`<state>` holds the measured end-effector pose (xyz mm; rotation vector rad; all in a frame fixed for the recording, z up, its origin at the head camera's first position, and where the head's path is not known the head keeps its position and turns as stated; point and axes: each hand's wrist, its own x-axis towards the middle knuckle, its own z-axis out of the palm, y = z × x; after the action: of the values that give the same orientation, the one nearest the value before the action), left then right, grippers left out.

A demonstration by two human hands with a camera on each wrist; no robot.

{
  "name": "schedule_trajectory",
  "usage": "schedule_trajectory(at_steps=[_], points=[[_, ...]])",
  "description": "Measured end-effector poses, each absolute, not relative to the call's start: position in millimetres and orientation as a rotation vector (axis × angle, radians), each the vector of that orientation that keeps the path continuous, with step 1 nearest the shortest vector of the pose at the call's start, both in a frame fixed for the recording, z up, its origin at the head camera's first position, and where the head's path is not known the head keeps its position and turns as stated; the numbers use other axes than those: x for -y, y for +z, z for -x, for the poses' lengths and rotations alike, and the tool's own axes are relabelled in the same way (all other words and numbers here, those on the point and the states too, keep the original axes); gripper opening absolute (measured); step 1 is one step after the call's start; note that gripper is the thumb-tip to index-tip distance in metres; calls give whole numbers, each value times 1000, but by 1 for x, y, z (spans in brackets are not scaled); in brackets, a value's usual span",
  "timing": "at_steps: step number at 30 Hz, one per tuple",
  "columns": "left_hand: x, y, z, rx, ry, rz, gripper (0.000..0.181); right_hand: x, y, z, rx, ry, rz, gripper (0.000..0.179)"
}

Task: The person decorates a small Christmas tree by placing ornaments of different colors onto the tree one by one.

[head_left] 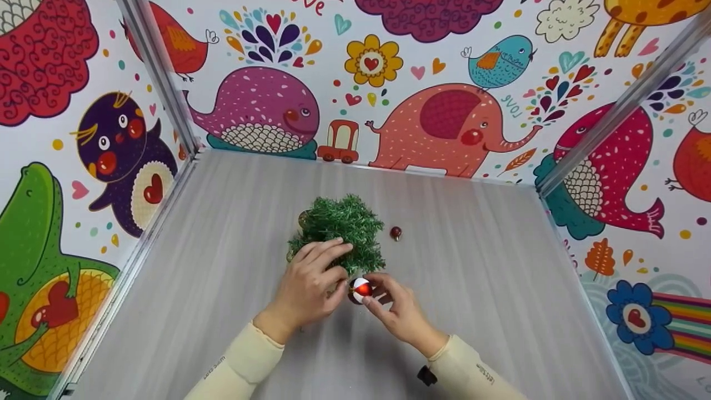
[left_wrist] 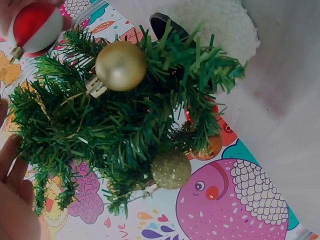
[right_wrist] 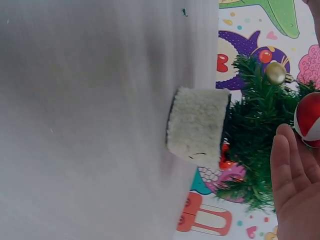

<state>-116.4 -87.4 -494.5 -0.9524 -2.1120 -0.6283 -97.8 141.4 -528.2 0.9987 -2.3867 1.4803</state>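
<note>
A small artificial Christmas tree (head_left: 355, 222) stands on the table, its white fuzzy base (right_wrist: 197, 125) showing in the right wrist view. My left hand (head_left: 316, 278) reaches over its near left side, fingers loosely extended at the branches, thumb close to a red-and-white Christmas ball (head_left: 362, 290). That ball is pinched between thumb and fingers of my right hand (head_left: 402, 311), just in front of the tree; its metal cap (left_wrist: 16, 52) points toward the branches. On the tree hang a shiny gold ball (left_wrist: 121, 66), a glittery gold ball (left_wrist: 171, 170) and an orange-gold ball (left_wrist: 209, 146).
A small dark red ball (head_left: 395, 232) lies on the table (head_left: 472, 266) to the right of the tree. Printed walls with cartoon animals and metal corner posts (head_left: 166, 83) enclose the table at the back and sides.
</note>
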Motion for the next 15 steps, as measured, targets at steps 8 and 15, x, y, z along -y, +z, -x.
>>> schedule_trajectory(at_steps=[8, 15], points=[[85, -494, 117, 2140, -627, 938, 5, -136, -518, 94, 2459, 1630, -915, 33], [84, -494, 117, 2155, -619, 922, 7, -136, -538, 101, 2454, 1606, -956, 36]])
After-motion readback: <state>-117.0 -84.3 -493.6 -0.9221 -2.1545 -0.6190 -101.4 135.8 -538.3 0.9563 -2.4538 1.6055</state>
